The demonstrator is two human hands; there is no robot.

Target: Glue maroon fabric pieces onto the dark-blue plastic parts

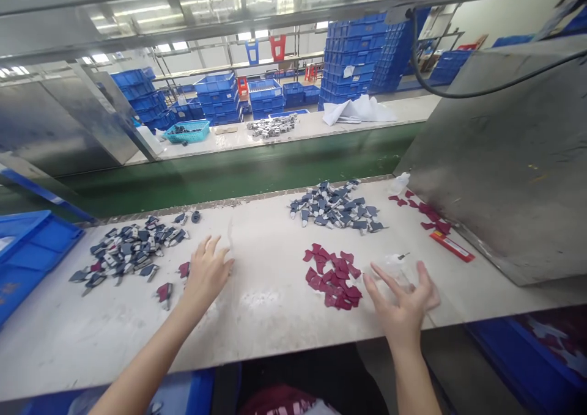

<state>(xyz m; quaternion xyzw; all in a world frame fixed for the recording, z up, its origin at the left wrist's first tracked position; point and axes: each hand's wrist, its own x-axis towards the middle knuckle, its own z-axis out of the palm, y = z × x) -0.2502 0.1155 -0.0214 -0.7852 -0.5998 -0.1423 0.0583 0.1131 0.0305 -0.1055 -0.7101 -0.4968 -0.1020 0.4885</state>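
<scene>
My left hand (208, 271) is over the white worktop (270, 335), fingers apart and slightly bent, with nothing visible in it. Just left of it lie a small maroon-and-grey part (164, 293) and a maroon piece (184, 269). My right hand (403, 308) is spread beside a clear squeeze bottle (395, 261) with a thin dark tip, partly hidden behind the fingers; I cannot tell whether they touch it. Left of that hand is a pile of flat maroon pieces (337, 280). Behind it lies a heap of dark grey-and-white parts (332, 206).
Another heap of dark grey parts (132, 247) lies at left, near a blue bin (32, 250). At right are more maroon pieces (431, 213), a red packet (452, 246) and a metal panel (513, 158). A green conveyor belt (257, 170) runs behind the worktop.
</scene>
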